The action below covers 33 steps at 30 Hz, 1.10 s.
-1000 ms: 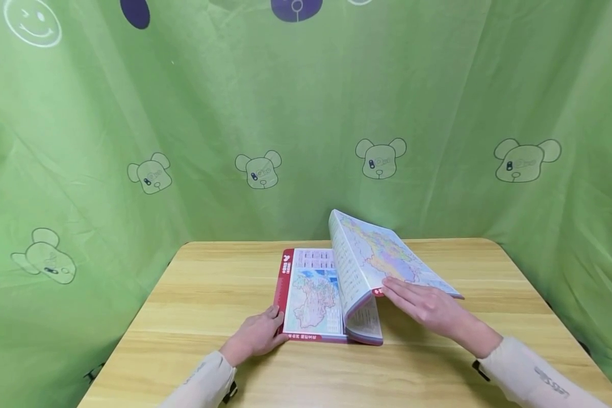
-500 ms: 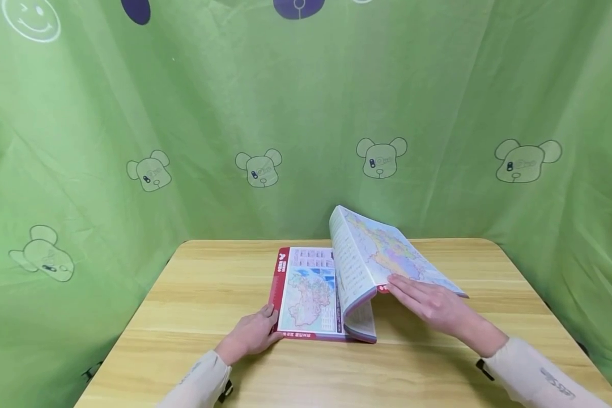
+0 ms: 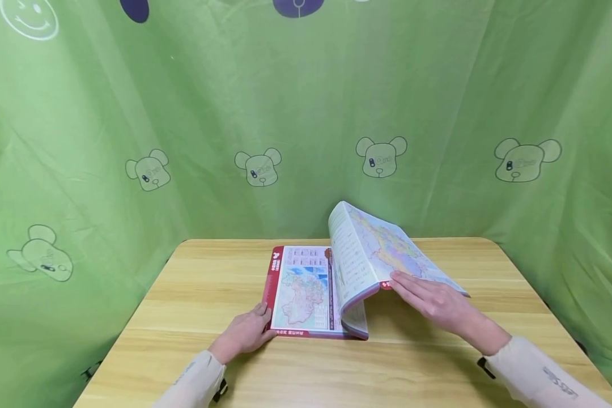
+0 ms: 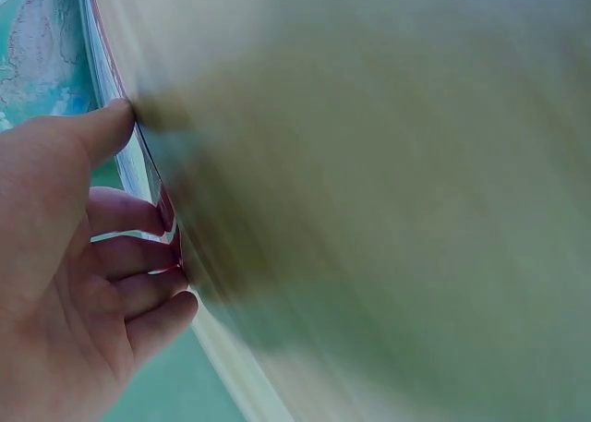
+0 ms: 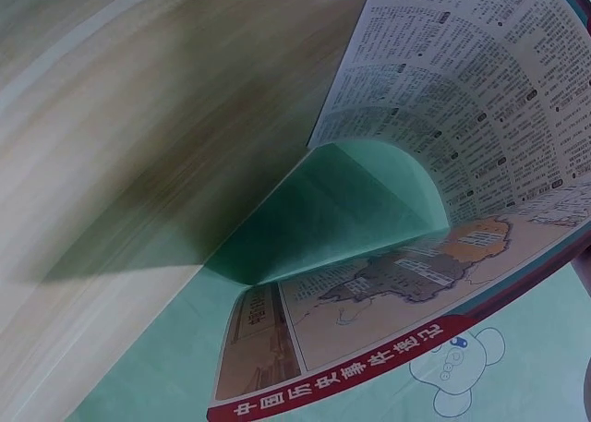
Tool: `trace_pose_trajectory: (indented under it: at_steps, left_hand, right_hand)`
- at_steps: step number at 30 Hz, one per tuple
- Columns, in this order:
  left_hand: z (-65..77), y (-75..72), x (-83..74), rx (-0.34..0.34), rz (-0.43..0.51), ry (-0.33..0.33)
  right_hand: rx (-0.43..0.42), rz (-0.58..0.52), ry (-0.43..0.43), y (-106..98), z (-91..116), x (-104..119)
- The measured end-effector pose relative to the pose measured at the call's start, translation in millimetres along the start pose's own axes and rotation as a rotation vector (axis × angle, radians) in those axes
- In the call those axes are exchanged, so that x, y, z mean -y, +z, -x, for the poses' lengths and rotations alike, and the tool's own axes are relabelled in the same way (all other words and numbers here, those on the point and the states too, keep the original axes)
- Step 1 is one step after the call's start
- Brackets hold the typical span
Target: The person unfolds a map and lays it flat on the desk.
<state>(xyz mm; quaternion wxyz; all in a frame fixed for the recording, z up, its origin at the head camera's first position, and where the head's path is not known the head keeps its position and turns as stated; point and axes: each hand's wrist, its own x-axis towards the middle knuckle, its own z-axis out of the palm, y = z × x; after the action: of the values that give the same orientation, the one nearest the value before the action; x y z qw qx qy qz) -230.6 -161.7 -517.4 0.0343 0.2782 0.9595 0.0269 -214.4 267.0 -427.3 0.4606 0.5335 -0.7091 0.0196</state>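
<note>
A laminated folding map [image 3: 303, 300] with red borders lies partly unfolded on the wooden table. At its lower left corner, the left hand [image 3: 242, 334] holds the edge between thumb and fingers. The left wrist view shows the thumb [image 4: 115, 126] and bent fingertips along that edge. The right half of the sheet curves up in a raised fold, and its flap [image 3: 395, 246] slopes down to the right. The right hand [image 3: 438, 303] lies on the flap's near edge with straight fingers. From below, the right wrist view shows the flap's printed underside [image 5: 388, 283] and a hollow beneath the fold.
The light wood table [image 3: 204, 277] has rounded far corners. Behind it and at both sides hangs a green curtain [image 3: 306, 102] with bear heads; the top of the raised fold overlaps it in the head view.
The left hand has drawn the map's left edge a little leftward. The right hand has shifted slightly right with the flap, and the fold stands a bit higher and rounder.
</note>
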Motion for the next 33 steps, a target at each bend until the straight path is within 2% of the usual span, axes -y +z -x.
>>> trace_pose_trajectory:
  at_steps: [7,19,33]
  left_hand:
    - [5.6,-1.3,10.3,-0.005,0.035,-0.013]
    - [10.6,-3.8,22.5,0.03,0.078,-0.047]
    - [5.3,4.7,22.1,0.035,0.115,-0.086]
  right_hand:
    - [0.027,0.008,0.012,-3,3,-2]
    - [0.008,0.012,0.027,-6,9,-3]
    - [-0.008,0.017,0.038,-4,39,-9]
